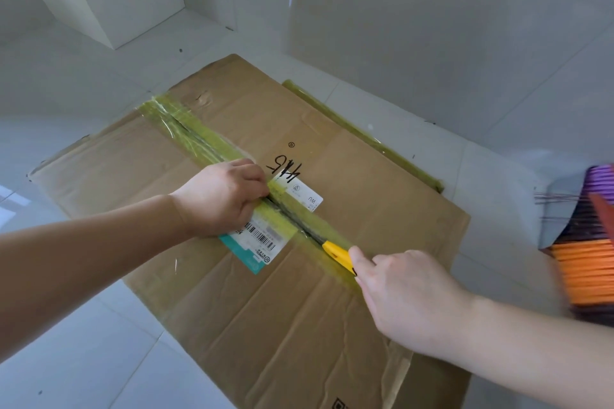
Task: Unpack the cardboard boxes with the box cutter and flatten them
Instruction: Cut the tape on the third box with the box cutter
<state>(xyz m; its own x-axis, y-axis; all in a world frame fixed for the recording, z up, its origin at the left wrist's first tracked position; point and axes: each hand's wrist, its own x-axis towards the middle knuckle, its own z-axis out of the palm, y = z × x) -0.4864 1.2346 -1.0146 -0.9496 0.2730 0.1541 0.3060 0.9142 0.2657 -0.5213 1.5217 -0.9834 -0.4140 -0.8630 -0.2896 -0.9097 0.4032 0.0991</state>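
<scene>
Two hands share the cut: left hand [222,196] pressed closed on the tape [199,139], right hand [398,295] clasping the cutter [339,256]; keep the blade shallow.

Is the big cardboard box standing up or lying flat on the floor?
Flat: the cardboard box lies spread on the floor tiles, its taped seam facing up.

The cardboard box [349,176] lies on the floor [66,359], its taped seam [206,143] running across the top. The left hand [222,196] rests on the seam, behind the box cutter [339,254] in the right hand [405,299]. A shipping label [265,236] lies under the tape between them.
</scene>
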